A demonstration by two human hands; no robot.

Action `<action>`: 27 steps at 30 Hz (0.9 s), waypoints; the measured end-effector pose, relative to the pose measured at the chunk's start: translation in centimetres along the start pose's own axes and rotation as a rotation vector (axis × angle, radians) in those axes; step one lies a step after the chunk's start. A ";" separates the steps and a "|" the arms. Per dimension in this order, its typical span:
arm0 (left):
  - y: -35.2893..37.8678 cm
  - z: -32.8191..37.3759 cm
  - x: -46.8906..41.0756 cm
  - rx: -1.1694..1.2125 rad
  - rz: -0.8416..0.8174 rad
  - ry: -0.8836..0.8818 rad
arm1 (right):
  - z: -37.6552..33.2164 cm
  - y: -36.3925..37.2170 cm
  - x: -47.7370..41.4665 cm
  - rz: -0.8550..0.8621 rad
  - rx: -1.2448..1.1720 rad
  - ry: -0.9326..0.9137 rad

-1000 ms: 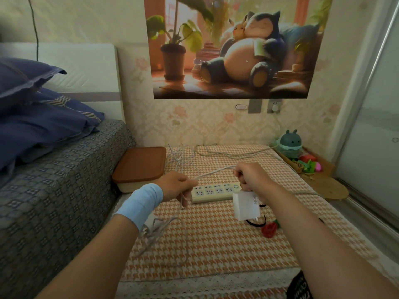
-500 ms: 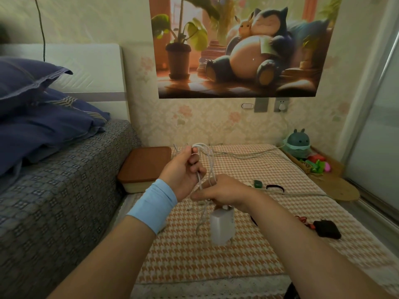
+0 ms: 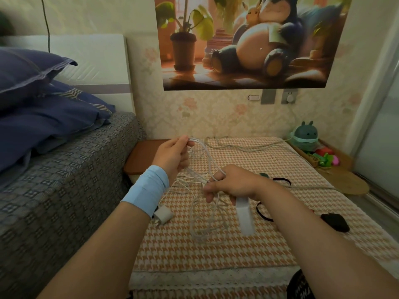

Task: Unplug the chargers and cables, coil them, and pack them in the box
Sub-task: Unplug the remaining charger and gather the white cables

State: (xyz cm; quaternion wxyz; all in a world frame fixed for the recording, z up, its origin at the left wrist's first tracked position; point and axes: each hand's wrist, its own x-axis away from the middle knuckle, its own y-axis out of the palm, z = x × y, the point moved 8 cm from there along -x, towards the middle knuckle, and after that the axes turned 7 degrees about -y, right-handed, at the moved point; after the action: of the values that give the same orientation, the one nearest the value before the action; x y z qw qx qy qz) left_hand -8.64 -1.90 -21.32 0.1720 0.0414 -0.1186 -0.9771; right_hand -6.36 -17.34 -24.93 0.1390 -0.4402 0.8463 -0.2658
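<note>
My left hand (image 3: 174,157) is raised over the checked table mat (image 3: 216,251) and grips the top of a loop of thin white cable (image 3: 206,155). My right hand (image 3: 234,184), lower and to the right, pinches the same cable. A white charger brick (image 3: 244,214) hangs from beneath its fingers. More loose turns of white cable (image 3: 207,225) dangle below both hands, down to the mat. A small white plug adapter (image 3: 163,215) lies by my left wrist. The box with a brown lid (image 3: 141,156) stands closed at the mat's back left.
A grey cord (image 3: 248,145) runs along the back of the mat. Black loops (image 3: 281,182) and a black pouch-like item (image 3: 334,221) lie at the right. A bed (image 3: 54,180) borders the left. Toys (image 3: 305,137) sit on a wooden shelf at the back right, and wall sockets (image 3: 289,97) are above them.
My left hand has lifted the cable loop higher. My right hand has dropped down and right with the hanging charger. The power strip is hidden behind my hands.
</note>
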 end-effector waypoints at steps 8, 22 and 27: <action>2.5 -7.2 1.5 0.398 -0.306 -0.316 | 3.8 -3.3 0.2 0.342 -0.379 0.139; 3.1 -10.0 0.2 -0.398 -0.274 -0.253 | 5.1 -3.4 -0.9 0.373 -0.399 0.230; 1.6 -9.3 -0.8 0.429 -0.145 -0.355 | 5.2 -2.4 -1.3 0.285 -0.127 0.217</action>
State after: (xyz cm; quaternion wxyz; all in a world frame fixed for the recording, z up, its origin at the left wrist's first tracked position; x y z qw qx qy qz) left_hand -6.22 -5.14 -29.86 0.0656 -0.0864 -0.3475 -0.9314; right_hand -1.59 -19.14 -27.83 0.0550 -0.2924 0.9252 -0.2356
